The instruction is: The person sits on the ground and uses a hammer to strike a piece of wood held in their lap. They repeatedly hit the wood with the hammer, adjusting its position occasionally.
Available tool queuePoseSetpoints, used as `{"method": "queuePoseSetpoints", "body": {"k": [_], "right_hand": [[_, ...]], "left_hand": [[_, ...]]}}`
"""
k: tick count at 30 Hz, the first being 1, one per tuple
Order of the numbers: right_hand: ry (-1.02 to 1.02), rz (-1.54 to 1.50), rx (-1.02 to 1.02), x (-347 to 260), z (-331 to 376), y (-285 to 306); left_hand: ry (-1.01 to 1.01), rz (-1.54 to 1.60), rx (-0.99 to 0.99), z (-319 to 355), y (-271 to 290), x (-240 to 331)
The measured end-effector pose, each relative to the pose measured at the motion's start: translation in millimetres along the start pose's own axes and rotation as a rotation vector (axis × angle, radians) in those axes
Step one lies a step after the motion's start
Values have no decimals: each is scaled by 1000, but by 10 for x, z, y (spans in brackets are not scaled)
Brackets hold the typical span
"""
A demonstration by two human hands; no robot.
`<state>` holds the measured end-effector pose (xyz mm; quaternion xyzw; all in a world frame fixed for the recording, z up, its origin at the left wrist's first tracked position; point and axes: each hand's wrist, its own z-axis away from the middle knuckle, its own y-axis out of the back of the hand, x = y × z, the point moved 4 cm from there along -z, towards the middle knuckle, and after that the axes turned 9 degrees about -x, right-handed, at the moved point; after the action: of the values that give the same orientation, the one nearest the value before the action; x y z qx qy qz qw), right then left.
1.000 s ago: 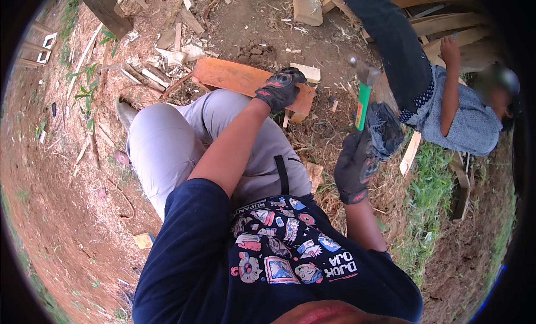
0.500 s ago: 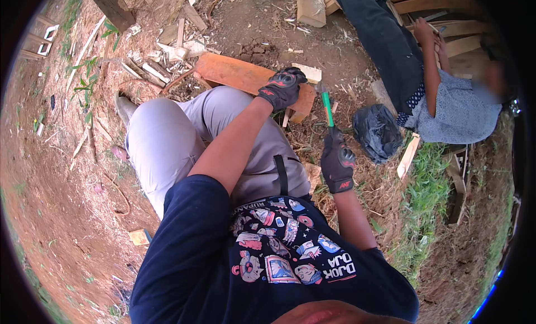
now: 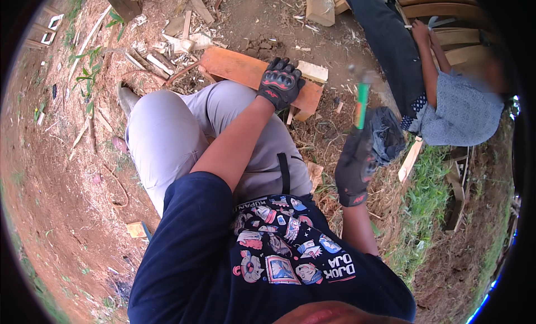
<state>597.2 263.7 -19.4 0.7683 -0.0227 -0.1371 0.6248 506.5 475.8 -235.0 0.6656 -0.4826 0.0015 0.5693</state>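
Observation:
A reddish-brown wooden board point(image 3: 237, 65), part of a piece with a side leg or crosspiece under it, lies beyond my knees. Over its right part is my gloved left hand point(image 3: 279, 84), palm down, its fingers wrapped across the board's far edge. Off to the right, my gloved right hand point(image 3: 355, 165) is closed around a hammer point(image 3: 362, 106) with a green handle. The hammer stands apart from the board, its head smeared by motion. What lies under my left palm is hidden.
A pale wood block point(image 3: 311, 71) touches the board's far side. Beside my right hand lies a black plastic bag point(image 3: 387, 135). Another person point(image 3: 452, 109) sits at the right near curved wooden pieces point(image 3: 441, 11). Wood scraps point(image 3: 178, 43) litter the ground at the far left.
My right hand has swung the hammer rightward, away from the board. My left hand stays on the board, its fingers now stretched farther over the far edge.

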Motion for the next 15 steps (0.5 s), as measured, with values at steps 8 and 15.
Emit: {"method": "queuePoseSetpoints", "body": {"k": [8,15], "right_hand": [[-128,167,-347,494,30,-438],[-82,-119,159,210,-69,237]], "left_hand": [[39,1,-83,-74,49,20],[96,17,-143,-18,56,-13]]}}
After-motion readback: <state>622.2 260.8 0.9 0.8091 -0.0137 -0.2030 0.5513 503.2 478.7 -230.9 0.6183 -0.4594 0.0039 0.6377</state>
